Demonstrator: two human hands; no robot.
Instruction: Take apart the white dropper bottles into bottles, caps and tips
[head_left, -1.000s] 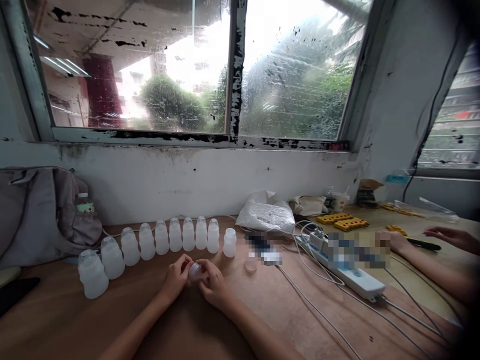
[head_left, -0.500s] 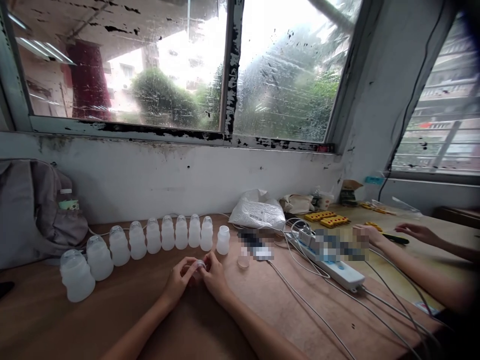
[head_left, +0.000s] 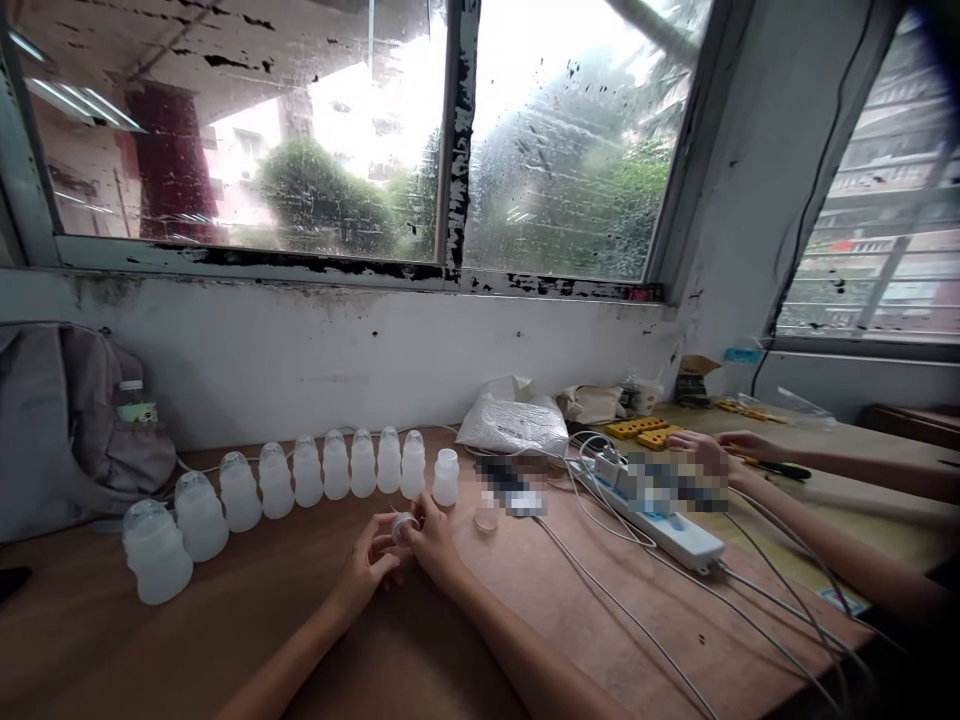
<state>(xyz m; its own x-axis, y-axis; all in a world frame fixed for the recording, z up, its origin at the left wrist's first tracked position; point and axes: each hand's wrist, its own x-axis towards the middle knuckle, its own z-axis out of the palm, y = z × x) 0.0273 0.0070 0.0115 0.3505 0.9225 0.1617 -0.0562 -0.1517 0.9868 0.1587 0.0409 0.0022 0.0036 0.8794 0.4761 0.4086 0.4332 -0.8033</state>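
Observation:
Above the table in front of me, my left hand [head_left: 373, 557] and my right hand [head_left: 433, 540] meet around a small whitish ring [head_left: 405, 527], which looks like a bottle collar. My right thumb and fingers pinch its right side, while my left fingers curl against its left side and underneath. Part of it is hidden by the fingers. Just beyond my right hand stands a frosted bottle [head_left: 446, 480] with an uncovered neck. To its right lies a clear dome cap [head_left: 486, 515]. A curved row of frosted bottles with clear caps, such as this capped bottle [head_left: 412, 465], runs to the left.
A white power strip [head_left: 675, 530] with cables lies to the right. Behind it are a silvery plastic bag [head_left: 514, 420] and yellow blocks [head_left: 645, 432]. Another person's hands [head_left: 701, 455] are busy at the far right, near a screwdriver [head_left: 780, 468]. A grey backpack [head_left: 67, 430] sits left.
My left fingers have loosened and spread lower, and the ring has turned to show more of its face. At the right, the other person's hands have come together.

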